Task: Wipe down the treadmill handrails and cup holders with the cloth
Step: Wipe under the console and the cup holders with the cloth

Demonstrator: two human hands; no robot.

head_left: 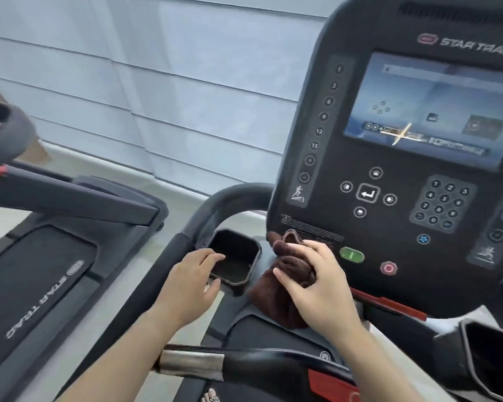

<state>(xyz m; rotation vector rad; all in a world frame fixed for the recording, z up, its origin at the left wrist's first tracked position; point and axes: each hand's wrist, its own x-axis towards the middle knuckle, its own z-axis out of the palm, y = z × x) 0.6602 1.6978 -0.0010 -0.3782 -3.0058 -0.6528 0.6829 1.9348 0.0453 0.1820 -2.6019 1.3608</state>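
Brown terry cloth, you're gripping it in your right hand, just right of the black square cup holder your loose-fingered left hand is touching.

we read "star trac" in pale letters across the top of the treadmill console, beside a small red logo badge. down its left strip run the numbers 1, 3, 6, 9, 12 and 15, with a runner sign at the foot. the keypad shows 1 to 9 and 0. the centre key bears an enter arrow. the fine print below it and the words on the screen are too blurred for us to read. "star trac" also stands, turned sideways, on the neighbouring treadmill's deck.
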